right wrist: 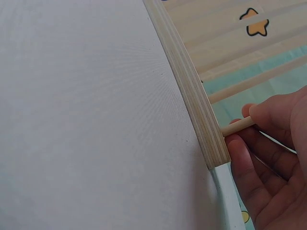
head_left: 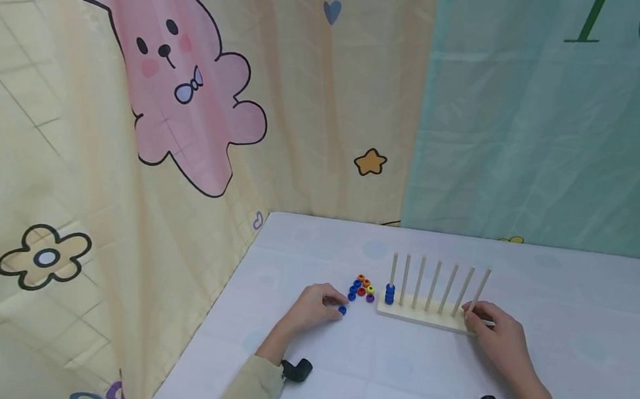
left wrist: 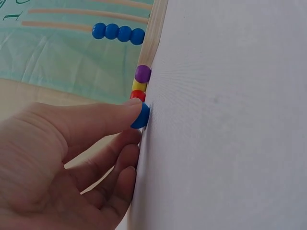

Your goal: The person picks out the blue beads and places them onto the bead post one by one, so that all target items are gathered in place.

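A wooden peg rack (head_left: 425, 317) with a row of upright pegs stands on the table. Several blue beads (head_left: 389, 294) are stacked on its leftmost peg. Left of the rack, my left hand (head_left: 315, 307) holds a single blue bead (left wrist: 141, 116) between thumb and fingertips, low at the tabletop. My right hand (head_left: 497, 331) pinches the rightmost peg (right wrist: 237, 126) near its bottom, with its fingers against the end of the base. Beyond the left fingertips lies a loose group of beads, among them a purple bead (head_left: 370, 298), a red bead (head_left: 361, 292) and a yellow bead (head_left: 371, 289).
Orange beads (head_left: 361, 278) and more blue ones belong to the loose group, close to the rack's left end. A white cloth covers the table (head_left: 394, 379). Printed curtains (head_left: 332, 95) hang behind it and along its left side.
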The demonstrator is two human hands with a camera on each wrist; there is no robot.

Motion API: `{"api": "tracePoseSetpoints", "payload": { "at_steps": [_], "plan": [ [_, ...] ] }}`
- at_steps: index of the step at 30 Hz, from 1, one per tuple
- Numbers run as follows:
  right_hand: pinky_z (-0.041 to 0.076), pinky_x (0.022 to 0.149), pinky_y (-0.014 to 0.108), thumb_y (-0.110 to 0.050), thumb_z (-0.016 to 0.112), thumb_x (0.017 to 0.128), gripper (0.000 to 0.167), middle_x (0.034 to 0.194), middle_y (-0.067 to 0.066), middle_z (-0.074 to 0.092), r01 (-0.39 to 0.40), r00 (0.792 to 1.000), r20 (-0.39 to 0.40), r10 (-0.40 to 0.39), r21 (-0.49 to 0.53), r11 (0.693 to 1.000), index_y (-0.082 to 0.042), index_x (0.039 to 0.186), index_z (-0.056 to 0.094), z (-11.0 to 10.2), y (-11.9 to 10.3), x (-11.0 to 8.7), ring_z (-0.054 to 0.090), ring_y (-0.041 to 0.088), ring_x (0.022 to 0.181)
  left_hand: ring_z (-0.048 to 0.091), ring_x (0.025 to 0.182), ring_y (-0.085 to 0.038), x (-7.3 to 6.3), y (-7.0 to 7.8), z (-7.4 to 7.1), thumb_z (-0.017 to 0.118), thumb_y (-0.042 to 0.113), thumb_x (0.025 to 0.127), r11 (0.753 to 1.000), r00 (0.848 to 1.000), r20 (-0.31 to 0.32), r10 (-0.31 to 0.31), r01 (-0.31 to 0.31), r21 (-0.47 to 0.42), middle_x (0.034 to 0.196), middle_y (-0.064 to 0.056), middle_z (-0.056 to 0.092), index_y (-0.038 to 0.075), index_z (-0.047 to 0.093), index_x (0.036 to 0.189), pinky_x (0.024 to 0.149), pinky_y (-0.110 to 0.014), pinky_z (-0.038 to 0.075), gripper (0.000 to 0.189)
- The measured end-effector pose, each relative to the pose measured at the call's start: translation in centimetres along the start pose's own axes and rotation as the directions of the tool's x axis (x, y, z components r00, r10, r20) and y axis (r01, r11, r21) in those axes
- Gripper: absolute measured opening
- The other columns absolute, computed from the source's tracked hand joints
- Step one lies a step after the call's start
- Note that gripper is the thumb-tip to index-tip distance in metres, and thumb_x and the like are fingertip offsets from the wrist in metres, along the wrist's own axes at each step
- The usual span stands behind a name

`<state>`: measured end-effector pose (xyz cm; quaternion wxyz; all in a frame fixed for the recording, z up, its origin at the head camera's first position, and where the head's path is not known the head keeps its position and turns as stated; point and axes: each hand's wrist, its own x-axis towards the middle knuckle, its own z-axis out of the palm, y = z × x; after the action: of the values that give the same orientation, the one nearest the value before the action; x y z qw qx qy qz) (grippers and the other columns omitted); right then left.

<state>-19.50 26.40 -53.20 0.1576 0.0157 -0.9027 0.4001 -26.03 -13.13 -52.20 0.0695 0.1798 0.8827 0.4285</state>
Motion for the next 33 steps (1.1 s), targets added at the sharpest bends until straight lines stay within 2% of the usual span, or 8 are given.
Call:
{"api": "tracePoseSetpoints", "payload": {
  "at_steps": [5,17,33],
  "plan": [
    [0.052,0.086,0.059,-0.027,0.058,0.104,0.024,0.114,0.019,0.069,0.005,1.0,-0.007,-0.005,0.005,1.0,-0.008,0.113,0.068,0.08,-0.02,-0.08,0.06,0.04,0.111,0.059,0.09,-0.009,-0.08,0.12,0.22,0.082,0.011,0.084,1.0,0.999,-0.023,0.022,-0.022,0.008,0.097,0.01,0.065,0.017,0.08,0.102,0.079,-0.029,0.051,0.02],
    [0.052,0.086,0.058,-0.024,0.059,0.103,0.021,0.114,0.019,0.069,-0.013,1.0,-0.012,0.013,-0.001,1.0,-0.008,0.111,0.068,0.13,-0.18,-0.07,0.061,0.039,0.111,0.058,0.09,-0.009,-0.17,0.45,0.35,0.081,0.008,0.085,0.999,1.0,-0.03,0.01,-0.009,0.042,0.096,0.01,0.063,0.017,0.08,0.099,0.08,-0.028,0.05,0.017],
    [0.051,0.087,0.059,-0.024,0.058,0.103,0.02,0.114,0.019,0.069,-0.019,1.0,-0.013,0.019,0.008,1.0,-0.008,0.111,0.068,0.13,-0.12,-0.21,0.06,0.039,0.111,0.059,0.088,-0.008,-0.32,0.75,0.13,0.081,0.012,0.085,1.0,0.999,-0.041,-0.003,0.004,0.022,0.097,0.01,0.066,0.018,0.079,0.1,0.077,-0.028,0.052,0.016]
  ]
}}
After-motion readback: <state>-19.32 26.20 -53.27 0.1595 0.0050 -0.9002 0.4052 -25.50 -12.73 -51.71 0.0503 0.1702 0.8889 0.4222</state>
